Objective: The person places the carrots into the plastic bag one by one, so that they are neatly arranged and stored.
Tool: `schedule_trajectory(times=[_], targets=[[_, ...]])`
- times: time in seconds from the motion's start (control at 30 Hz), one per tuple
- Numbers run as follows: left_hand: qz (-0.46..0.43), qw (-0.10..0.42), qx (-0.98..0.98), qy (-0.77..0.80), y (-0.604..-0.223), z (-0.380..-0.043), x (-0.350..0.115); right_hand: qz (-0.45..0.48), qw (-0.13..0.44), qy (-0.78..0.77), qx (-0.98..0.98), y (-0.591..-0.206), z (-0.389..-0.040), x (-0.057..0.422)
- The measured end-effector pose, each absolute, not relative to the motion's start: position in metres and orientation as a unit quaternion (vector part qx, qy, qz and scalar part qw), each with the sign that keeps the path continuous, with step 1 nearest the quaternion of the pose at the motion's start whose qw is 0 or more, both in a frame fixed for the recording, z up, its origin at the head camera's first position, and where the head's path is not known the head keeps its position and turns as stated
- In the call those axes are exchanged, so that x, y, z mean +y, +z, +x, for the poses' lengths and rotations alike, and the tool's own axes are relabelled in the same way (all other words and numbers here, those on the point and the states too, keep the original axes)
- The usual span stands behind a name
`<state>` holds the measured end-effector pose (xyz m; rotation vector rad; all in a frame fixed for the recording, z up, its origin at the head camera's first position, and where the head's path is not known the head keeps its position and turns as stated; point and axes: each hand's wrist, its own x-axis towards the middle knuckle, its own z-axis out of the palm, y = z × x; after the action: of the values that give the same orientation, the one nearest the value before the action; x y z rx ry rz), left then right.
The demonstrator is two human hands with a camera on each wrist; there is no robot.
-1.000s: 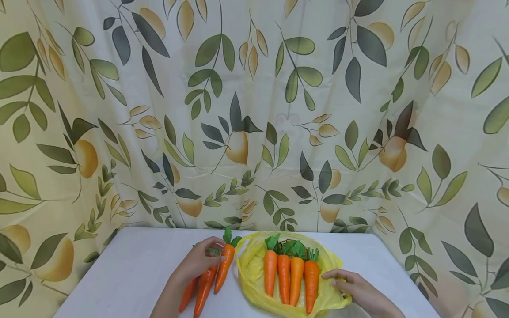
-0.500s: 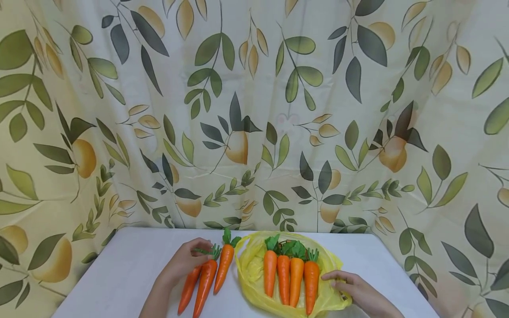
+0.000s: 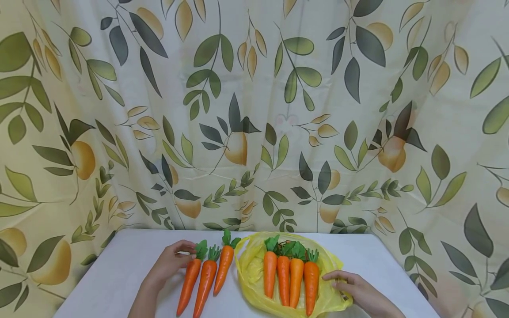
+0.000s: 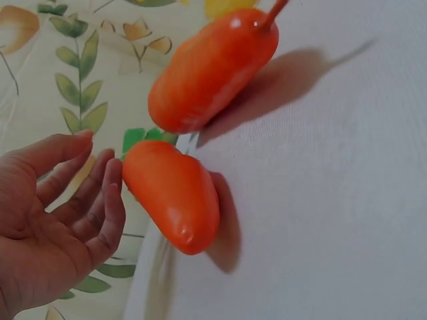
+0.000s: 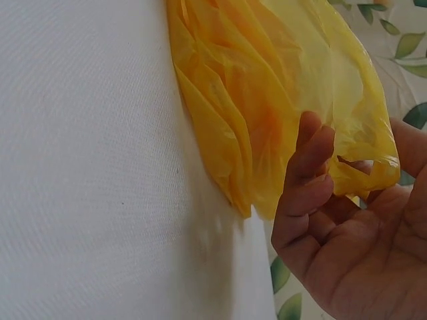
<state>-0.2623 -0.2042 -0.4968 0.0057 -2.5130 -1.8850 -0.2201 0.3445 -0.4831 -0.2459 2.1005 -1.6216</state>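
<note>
Three carrots lie in a row on the white table, left of a yellow plastic bag. My left hand is at the leafy top of the leftmost carrot, its fingertips beside the leaves. In the left wrist view that hand has loosely bent fingers beside a carrot, with nothing gripped. The middle carrot and the third carrot lie free. My right hand holds the right edge of the bag; the right wrist view shows the bag's plastic between thumb and fingers.
Several carrots lie side by side on the spread bag, leaves away from me. Something dark and thin shows behind their leaves, too small to tell. A leaf-patterned curtain hangs behind the white table.
My left hand has moved left from the third carrot's top, past the middle carrot, to the leftmost one. The right hand and the bag have stayed in place.
</note>
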Motion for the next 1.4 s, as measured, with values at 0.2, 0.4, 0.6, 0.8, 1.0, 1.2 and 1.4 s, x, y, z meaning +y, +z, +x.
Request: schedule_trajectory(times=[0.2, 0.4, 0.6, 0.8, 1.0, 1.2, 1.4], targets=[[0.007, 0.014, -0.788, -0.616, -0.502, -0.263, -0.21, -0.093, 0.242, -0.601, 0.756, -0.483, -0.22, 0.346], [0.021, 0.016, -0.786, -0.617, -0.504, -0.263, -0.215, -0.087, 0.247, -0.603, 0.753, -0.48, -0.219, 0.344], [0.023, 0.019, -0.785, -0.618, -0.504, -0.261, -0.221, -0.082, 0.245, -0.596, 0.76, -0.478, -0.219, 0.343], [0.033, 0.021, -0.79, -0.612, -0.503, -0.257, -0.225, -0.078, 0.245, -0.6, 0.758, -0.477, -0.217, 0.341], [0.049, 0.018, -0.796, -0.604, -0.502, -0.255, -0.229, -0.088, 0.243, -0.598, 0.759, -0.48, -0.218, 0.343], [0.066, -0.001, -0.81, -0.582, -0.504, -0.253, -0.235, -0.097, 0.243, -0.601, 0.755, -0.481, -0.218, 0.343], [0.074, -0.026, -0.809, -0.582, -0.509, -0.254, -0.24, -0.095, 0.245, -0.596, 0.759, -0.48, -0.218, 0.343]])
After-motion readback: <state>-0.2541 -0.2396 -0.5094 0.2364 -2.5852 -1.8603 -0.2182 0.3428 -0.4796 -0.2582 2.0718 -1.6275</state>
